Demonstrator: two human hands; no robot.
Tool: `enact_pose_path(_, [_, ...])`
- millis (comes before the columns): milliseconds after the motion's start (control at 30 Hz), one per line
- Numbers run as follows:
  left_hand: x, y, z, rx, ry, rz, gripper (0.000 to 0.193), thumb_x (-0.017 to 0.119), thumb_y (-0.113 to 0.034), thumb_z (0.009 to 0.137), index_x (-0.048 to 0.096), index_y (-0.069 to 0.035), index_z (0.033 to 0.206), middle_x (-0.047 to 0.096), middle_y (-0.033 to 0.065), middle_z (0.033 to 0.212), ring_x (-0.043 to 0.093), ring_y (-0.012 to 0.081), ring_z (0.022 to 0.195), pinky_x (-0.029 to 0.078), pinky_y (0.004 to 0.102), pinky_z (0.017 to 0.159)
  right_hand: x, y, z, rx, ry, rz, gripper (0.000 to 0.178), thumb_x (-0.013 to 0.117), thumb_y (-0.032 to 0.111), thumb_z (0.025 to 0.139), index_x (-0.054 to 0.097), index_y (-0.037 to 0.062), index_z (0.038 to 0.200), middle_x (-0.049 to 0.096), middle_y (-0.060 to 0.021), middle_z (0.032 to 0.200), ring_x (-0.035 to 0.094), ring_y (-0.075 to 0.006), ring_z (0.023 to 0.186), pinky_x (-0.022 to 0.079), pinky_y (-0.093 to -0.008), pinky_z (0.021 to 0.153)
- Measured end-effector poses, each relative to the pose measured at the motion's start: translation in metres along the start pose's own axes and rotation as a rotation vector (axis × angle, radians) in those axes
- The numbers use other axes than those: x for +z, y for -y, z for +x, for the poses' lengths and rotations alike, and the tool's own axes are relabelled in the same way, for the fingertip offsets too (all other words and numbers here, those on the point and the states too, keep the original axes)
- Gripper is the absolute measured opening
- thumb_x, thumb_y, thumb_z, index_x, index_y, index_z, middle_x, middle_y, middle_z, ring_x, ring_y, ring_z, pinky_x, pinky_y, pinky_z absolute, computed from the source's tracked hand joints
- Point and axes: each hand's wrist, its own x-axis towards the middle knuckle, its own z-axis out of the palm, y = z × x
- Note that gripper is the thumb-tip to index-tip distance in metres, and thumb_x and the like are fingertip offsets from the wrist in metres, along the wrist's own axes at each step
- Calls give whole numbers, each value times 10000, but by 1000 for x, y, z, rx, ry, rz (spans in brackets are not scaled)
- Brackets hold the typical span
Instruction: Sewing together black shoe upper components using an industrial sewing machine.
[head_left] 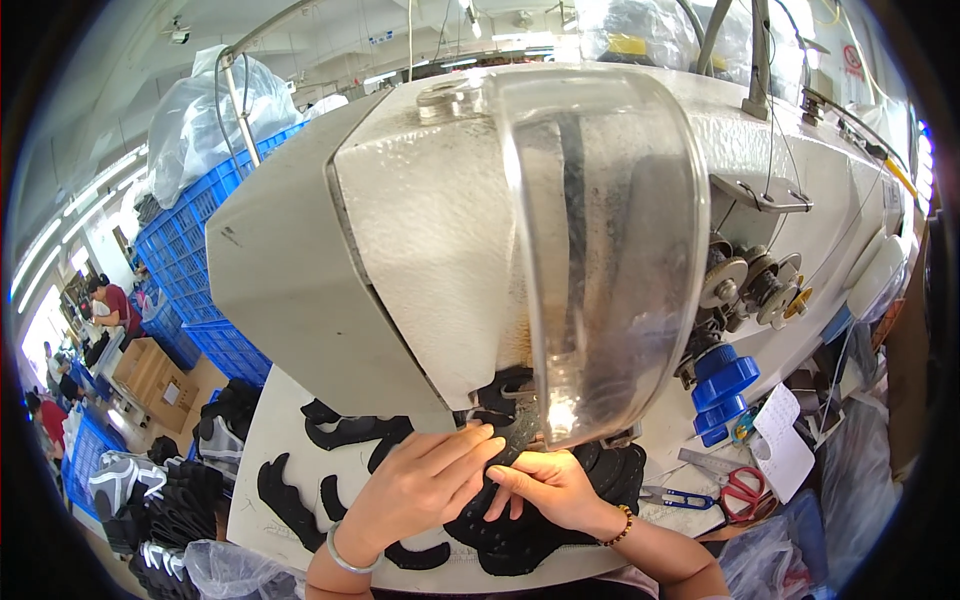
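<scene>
Under the head of a large white sewing machine (430,220), both hands work at a curved black fabric piece (517,438). My left hand (425,483), with a bangle at its wrist, has its fingers pressed together on the piece's left side, close to the needle area. From the right, my right hand (548,488) pinches the lower edge between thumb and fingers. The machine's head and clear shield (620,250) partly hide the needle. More black cut pieces (288,495) lie to the left on the white table (262,430), and a black pile (510,545) lies below my hands.
Red-handled scissors (743,492), blue thread snips (680,498) and a handwritten paper (782,440) lie at the right. Thread tensioners (745,280) and a blue knob (725,380) jut from the machine. Blue crates (195,250) and stacked black-and-grey shoe uppers (150,500) stand left; people work beyond.
</scene>
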Motion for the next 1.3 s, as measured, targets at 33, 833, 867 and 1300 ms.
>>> enact_pose_path(33, [0,0,0,0,4,-1,342,680,-76,708,637,-53,1046,626,39,1056,604,167,827,487,290,731,0,-1,0,-2,-2,18,253,522,230,946,647,24,871,693,-64,750,562,-61,546,444,-185,516])
enact_pose_path(833, [12,15,-2,51,-76,-108,324,685,-93,719,680,-123,1042,645,7,1080,626,154,788,492,253,643,1,10,-7,-74,-142,-5,256,542,153,931,617,-14,752,641,-70,651,554,-89,485,424,-197,439])
enact_pose_path(867, [12,13,-3,62,-81,-71,327,685,-91,717,676,-108,1043,643,20,1066,627,162,817,489,260,663,0,11,-7,-73,-138,-9,256,542,153,931,617,-14,752,641,-70,651,554,-89,485,424,-197,439])
enact_pose_path(1300, [9,-1,-5,68,-83,-18,303,682,-69,727,655,-46,1028,626,50,1015,624,175,893,484,275,702,-16,7,-37,-557,-403,-880,229,601,48,782,614,64,1010,598,-47,913,574,-141,773,475,-271,647])
